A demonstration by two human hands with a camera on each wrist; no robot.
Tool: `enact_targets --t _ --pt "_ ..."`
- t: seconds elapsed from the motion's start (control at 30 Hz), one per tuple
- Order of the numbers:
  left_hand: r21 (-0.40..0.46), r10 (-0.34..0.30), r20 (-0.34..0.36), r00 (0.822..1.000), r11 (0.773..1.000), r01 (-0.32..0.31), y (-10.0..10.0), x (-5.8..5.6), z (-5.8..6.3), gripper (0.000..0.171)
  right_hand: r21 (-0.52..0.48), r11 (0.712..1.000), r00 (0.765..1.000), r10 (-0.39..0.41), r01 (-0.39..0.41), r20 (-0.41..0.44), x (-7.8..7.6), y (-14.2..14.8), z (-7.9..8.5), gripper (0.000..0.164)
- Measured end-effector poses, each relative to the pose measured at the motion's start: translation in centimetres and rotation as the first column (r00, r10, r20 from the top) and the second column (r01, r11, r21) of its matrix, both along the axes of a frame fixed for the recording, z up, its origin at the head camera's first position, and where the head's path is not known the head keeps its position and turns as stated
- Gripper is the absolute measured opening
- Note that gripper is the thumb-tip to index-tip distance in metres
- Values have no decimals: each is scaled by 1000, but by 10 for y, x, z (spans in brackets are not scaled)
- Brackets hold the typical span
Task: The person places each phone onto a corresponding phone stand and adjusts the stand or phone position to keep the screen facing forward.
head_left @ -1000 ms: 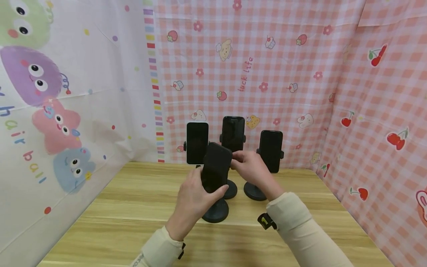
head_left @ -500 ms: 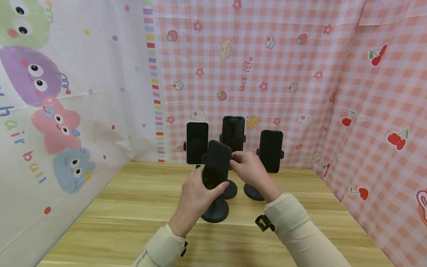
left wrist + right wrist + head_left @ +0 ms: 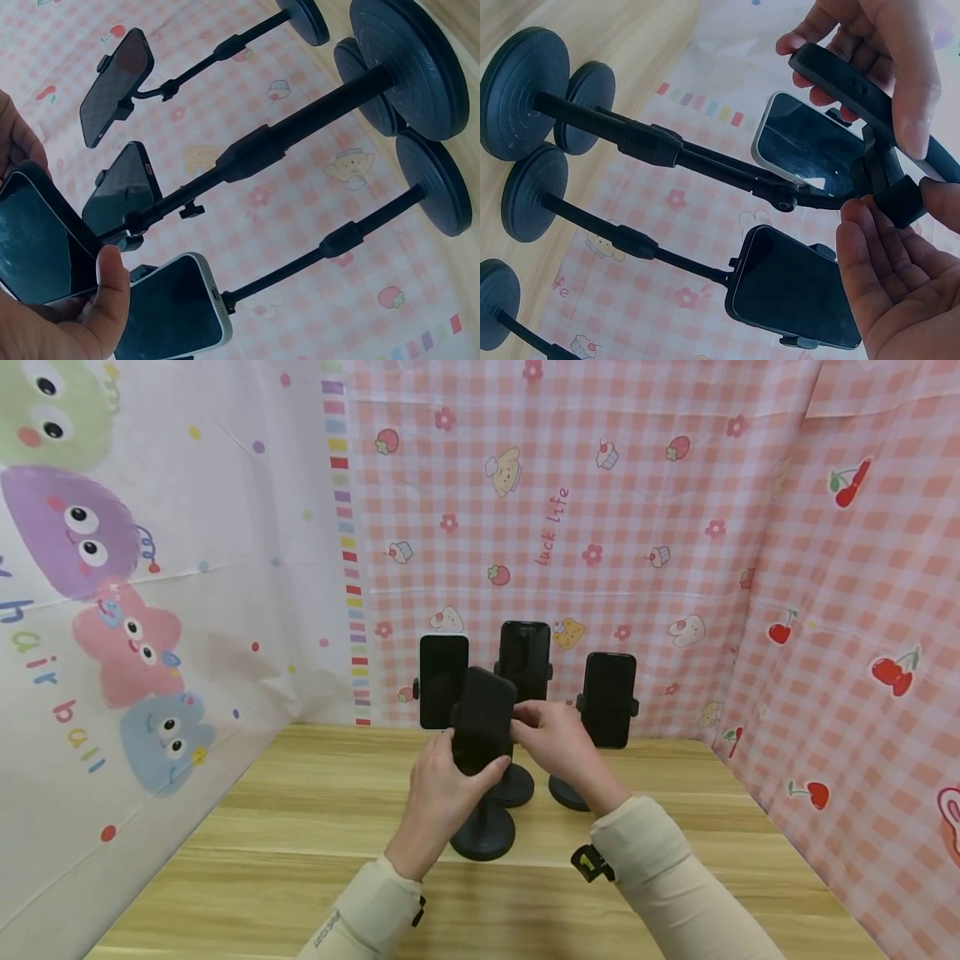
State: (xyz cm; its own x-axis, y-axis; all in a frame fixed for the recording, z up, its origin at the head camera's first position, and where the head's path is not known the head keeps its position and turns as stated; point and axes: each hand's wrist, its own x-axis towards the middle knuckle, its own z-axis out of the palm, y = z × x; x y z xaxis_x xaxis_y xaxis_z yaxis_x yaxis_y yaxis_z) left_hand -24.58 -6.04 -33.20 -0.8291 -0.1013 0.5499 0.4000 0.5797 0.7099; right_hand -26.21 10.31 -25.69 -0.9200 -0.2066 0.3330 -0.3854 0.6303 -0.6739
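Observation:
In the head view, my left hand (image 3: pixel 442 785) grips a black smartphone (image 3: pixel 485 714) around its lower part, thumb across the near edge. The phone is slightly tilted over a black phone stand (image 3: pixel 482 839). My right hand (image 3: pixel 553 739) is at the phone's right side. In the right wrist view, the fingers and thumb of that right hand (image 3: pixel 907 292) pinch the clamp arm (image 3: pixel 898 201) of the stand's holder. There the phone (image 3: pixel 855 86) is seen edge-on, close to the holder; whether it is seated cannot be told.
Behind stand three more phone stands, holding a white-edged phone (image 3: pixel 443 682), a middle phone (image 3: pixel 524 656) and a right phone (image 3: pixel 609 700). They stand close together on the wooden table (image 3: pixel 300 860). Printed cloth (image 3: pixel 637 510) hangs at the back and sides.
The phone in my left hand has shifted a little left and up. My right hand has followed slightly left, staying at its side. The other stands have not moved.

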Motion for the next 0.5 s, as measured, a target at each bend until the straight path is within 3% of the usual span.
enact_targets --t 0.3,0.5 --pt "-34 45 -53 998 998 -47 0 -7 0 77 14 1000 1000 13 -13 -21 1 0 0 29" --pt "-11 32 -59 998 999 -33 -1 -10 -1 73 28 1000 999 12 -11 -47 1 1 -1 28"
